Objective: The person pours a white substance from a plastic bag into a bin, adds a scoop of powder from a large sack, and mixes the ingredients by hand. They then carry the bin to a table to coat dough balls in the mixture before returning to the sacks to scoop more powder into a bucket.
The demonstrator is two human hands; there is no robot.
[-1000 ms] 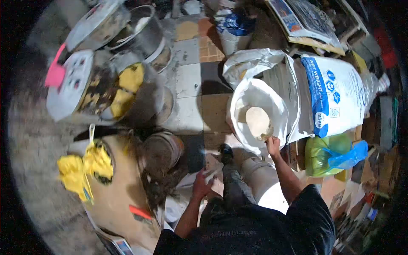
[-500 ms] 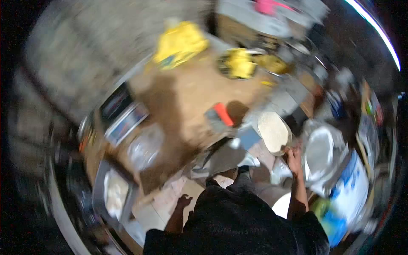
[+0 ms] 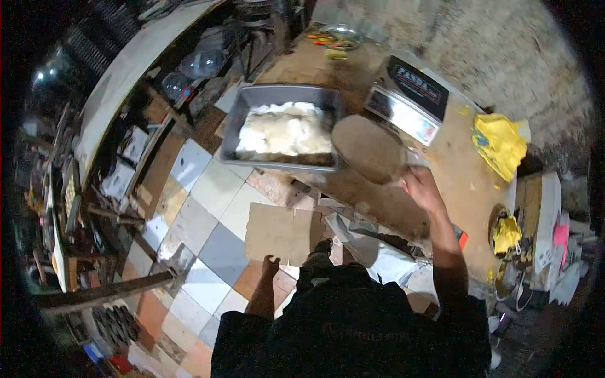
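Observation:
My right hand is closed on the near edge of a round, pan-like vessel, slightly blurred and brownish across its face. It is held above the table, just right of a grey rectangular tub. White and cream powdery stuff, like flour, lies heaped in the tub. Beyond the vessel stands a digital scale with a shiny plate. My left hand hangs low with its fingers loosely apart and holds nothing. Under it on the floor lies a piece of cardboard.
The brown table runs along the wall, with yellow cloth or plastic on it. A metal dish sits at its far end. To the left are a tiled floor, cluttered shelving and a wooden beam.
My view has swung left along the table. My right hand has carried the round vessel from beside the plastic-lined container to beside the grey tub. My left hand stays low.

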